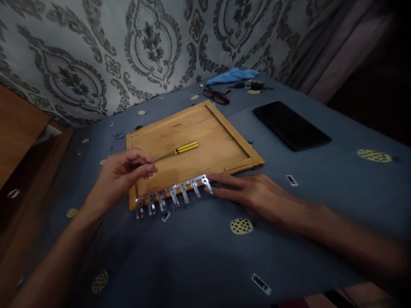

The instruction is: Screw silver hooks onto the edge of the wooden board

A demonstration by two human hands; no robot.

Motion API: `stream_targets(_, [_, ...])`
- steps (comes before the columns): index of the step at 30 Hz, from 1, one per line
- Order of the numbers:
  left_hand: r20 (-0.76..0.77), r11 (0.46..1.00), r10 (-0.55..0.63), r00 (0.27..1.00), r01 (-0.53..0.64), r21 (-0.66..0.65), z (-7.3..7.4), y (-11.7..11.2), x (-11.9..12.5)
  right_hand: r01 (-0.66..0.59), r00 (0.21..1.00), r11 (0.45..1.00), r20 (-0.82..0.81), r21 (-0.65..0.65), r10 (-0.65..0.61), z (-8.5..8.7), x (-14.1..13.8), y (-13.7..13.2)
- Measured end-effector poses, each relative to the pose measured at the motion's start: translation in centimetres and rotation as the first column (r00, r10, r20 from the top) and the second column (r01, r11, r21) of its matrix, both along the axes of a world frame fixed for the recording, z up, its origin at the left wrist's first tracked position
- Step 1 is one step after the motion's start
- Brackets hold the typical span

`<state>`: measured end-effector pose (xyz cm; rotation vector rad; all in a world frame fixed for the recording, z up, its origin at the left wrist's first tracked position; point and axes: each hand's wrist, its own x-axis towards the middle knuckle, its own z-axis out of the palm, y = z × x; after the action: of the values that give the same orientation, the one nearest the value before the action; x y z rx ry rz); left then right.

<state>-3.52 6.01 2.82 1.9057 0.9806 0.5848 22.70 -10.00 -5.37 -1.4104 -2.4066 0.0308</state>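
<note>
A framed wooden panel (205,141) lies flat on the blue patterned cloth. A metal hook rail (175,194) with several hooks rests along the panel's near edge. A screwdriver with a yellow and black handle (184,148) lies on the panel. My left hand (123,173) hovers over the panel's near left corner, fingers pinched together near the screwdriver's tip; what they hold is too small to make out. My right hand (248,192) lies flat on the cloth, fingertips stretched out and touching the right end of the hook rail.
A black phone or tablet (290,125) lies to the right. Glasses (216,95), a blue cloth (233,75) and small items sit at the back by the patterned wall. A wooden cabinet (22,141) stands left. Small screws (118,136) are scattered on the cloth.
</note>
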Motion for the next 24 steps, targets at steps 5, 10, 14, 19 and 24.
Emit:
stream_targets(5, [-0.05,0.965,-0.26,0.964,0.262,0.03,-0.9,-1.1,4.3,-0.016,0.999,1.0,-0.032,0.003,0.016,0.0,0.0,0.1])
stream_targets(10, [-0.047,0.918,-0.392,0.919,0.387,-0.088,-1.9,-1.1,6.6,-0.005,1.0,0.999,-0.012,0.054,0.006,-0.1,-0.1,0.1])
stream_targets(14, [-0.054,0.891,-0.435,0.899,0.421,-0.173,-2.5,-1.1,7.3,-0.013,1.0,0.998,-0.026,0.064,0.014,-0.1,-0.1,0.1])
stream_targets(19, [-0.131,0.884,-0.466,0.875,0.455,-0.108,-3.5,-1.1,7.7,-0.016,0.999,0.999,-0.037,0.044,0.017,0.1,0.0,0.1])
stream_targets(24, [-0.176,0.878,-0.473,0.863,0.478,-0.02,-3.8,-1.0,7.9,-0.01,0.999,0.998,-0.033,0.069,0.012,-0.1,0.0,0.1])
